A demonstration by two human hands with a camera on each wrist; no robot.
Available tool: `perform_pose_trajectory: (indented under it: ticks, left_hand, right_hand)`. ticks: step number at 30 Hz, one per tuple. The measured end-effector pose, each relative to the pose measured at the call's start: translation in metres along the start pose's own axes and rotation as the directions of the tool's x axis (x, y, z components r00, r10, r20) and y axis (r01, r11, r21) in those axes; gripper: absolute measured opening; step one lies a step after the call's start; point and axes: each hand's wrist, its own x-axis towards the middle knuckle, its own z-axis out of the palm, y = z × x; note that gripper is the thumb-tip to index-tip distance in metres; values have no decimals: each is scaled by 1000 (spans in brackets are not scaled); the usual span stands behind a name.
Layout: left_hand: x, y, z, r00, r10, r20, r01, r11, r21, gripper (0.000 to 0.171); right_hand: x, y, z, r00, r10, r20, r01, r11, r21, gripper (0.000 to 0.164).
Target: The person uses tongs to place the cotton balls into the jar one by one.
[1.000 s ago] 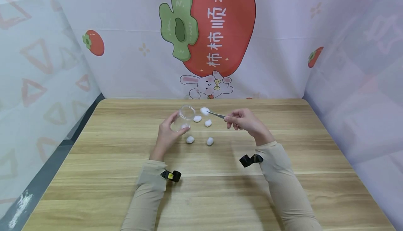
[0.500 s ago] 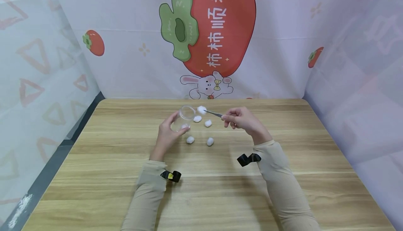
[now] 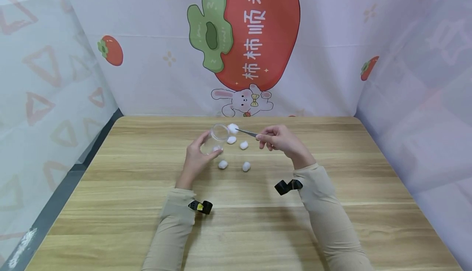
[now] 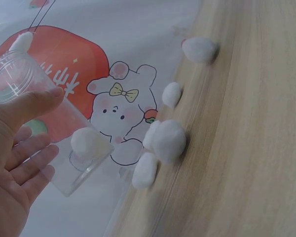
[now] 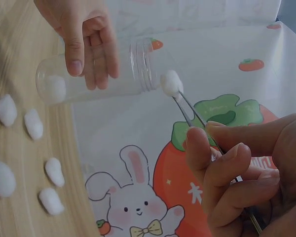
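Observation:
My left hand (image 3: 194,158) holds a clear, open-mouthed jar (image 5: 127,81), tilted with its mouth upward and away from me. A white cotton ball (image 5: 56,89) lies inside, near the jar's bottom. Between thumb and fingers, my right hand (image 3: 279,140) pinches metal tweezers (image 3: 247,132). Their tips grip another cotton ball (image 5: 171,83), which hangs right by the jar's mouth; whether it touches the rim I cannot tell. In the left wrist view, that held cotton ball (image 4: 22,42) shows just beyond the threaded neck.
Several loose cotton balls lie on the wooden table (image 3: 236,222), among them one (image 3: 243,145) between the hands and one (image 3: 223,165) below the jar. A printed cloth (image 3: 147,74) hangs behind the table's far edge, with more cloth at both sides.
My right hand has moved left, bringing the tweezers and their cotton ball from right of the jar up to its mouth. The left hand and jar stay in place.

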Motion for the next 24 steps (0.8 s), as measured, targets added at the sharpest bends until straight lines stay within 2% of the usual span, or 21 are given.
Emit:
perform_pose_trajectory:
  ticks: [24]
  left_hand:
    - [0,-2,3,1000,26,-9,-26,1000,6,66]
  right_hand:
    - [4,-6,7,1000,9,17,-9,1000,-4,22]
